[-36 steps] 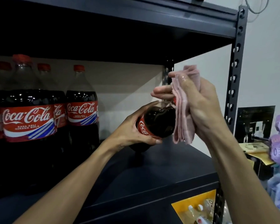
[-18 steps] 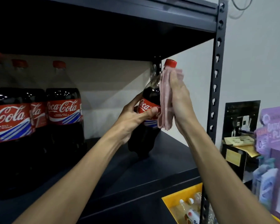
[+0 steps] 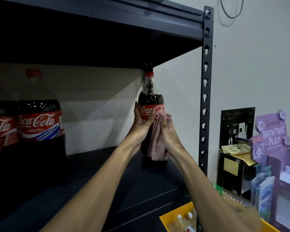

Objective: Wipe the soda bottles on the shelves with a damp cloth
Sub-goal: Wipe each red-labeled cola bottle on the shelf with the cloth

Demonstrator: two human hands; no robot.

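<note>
row of bottles (image 3: 40,124) at shelf left, untouched | left hand (image 3: 141,124) wrapped round bottle (image 3: 151,104), now upright at the shelf's (image 3: 107,173) right end instead of tilted | right hand (image 3: 167,131) presses cloth (image 3: 156,144), down from cap to lower body | judged: this bottle nearly wiped, row next

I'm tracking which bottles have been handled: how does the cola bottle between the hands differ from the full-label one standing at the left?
The held bottle has the left hand in a grip on its label and the pink cloth pressed to its side by the right hand; the left bottle stands untouched. The held bottle is alone near the shelf post; the left one stands among others. Both are upright, red-capped, red-labelled.
</note>
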